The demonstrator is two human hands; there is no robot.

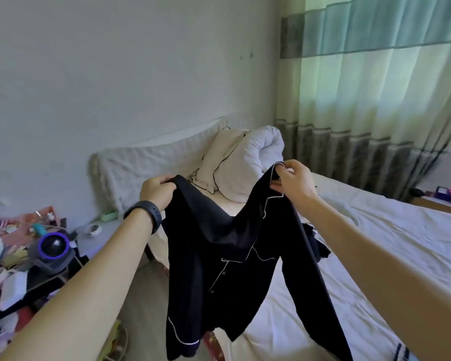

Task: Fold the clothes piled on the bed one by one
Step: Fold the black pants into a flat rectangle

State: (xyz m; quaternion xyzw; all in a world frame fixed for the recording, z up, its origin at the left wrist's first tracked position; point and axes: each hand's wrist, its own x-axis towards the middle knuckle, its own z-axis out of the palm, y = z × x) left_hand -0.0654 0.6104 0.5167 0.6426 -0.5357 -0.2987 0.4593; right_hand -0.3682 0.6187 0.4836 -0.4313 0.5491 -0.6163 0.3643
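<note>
White bed [375, 230] under a green curtain [375, 82], pillow [235, 165] at its head; 2 hands lift a black shirt [219, 256] over the bed's near edge; left hand [158, 191] grips 1 shoulder, right hand [294, 182] pinches the collar.

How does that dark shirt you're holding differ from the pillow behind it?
The pajama shirt is black with white piping; the pillow is white with black piping. The shirt hangs in the air, gripped by the left hand and right hand; the pillow rests on the bed. Both have contrasting edge trim.
</note>
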